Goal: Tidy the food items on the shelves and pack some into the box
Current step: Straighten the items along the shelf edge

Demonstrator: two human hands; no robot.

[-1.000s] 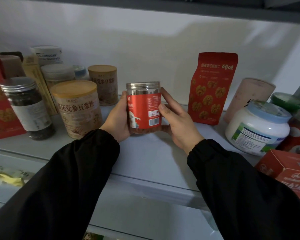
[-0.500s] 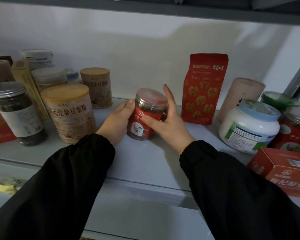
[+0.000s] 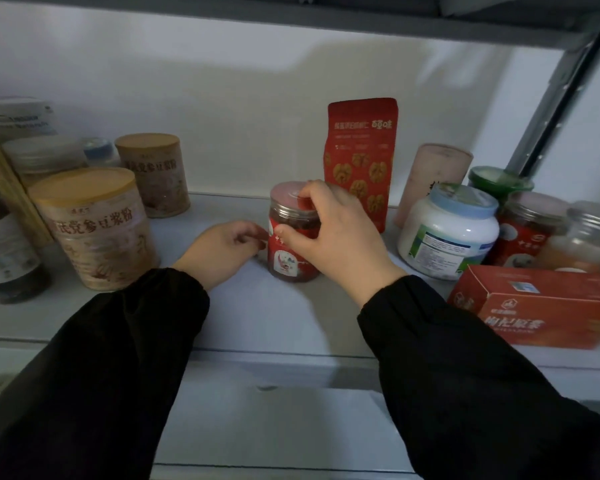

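Note:
A clear jar with a red label and red lid [image 3: 286,259] stands upright on the grey shelf [image 3: 257,317], near its middle. My right hand [image 3: 333,233] grips the jar from the right, fingers curled over the lid and thumb on the front of the label. My left hand [image 3: 222,252] lies on the shelf just left of the jar, its fingers loosely curled, with the knuckles at the jar's side. Whether they touch the jar I cannot tell. Black sleeves cover both arms.
Left of the jar stand two tan canisters [image 3: 97,226] [image 3: 153,174] and a dark jar [image 3: 0,251]. A red walnut bag [image 3: 361,147] stands behind it. To the right are a white tub [image 3: 447,233], a second red jar [image 3: 530,233] and a red box [image 3: 541,306].
The jar was lowered from in front of me and now stands on the shelf. My right hand shifted up over the lid. My left hand slid off the jar's side and curled.

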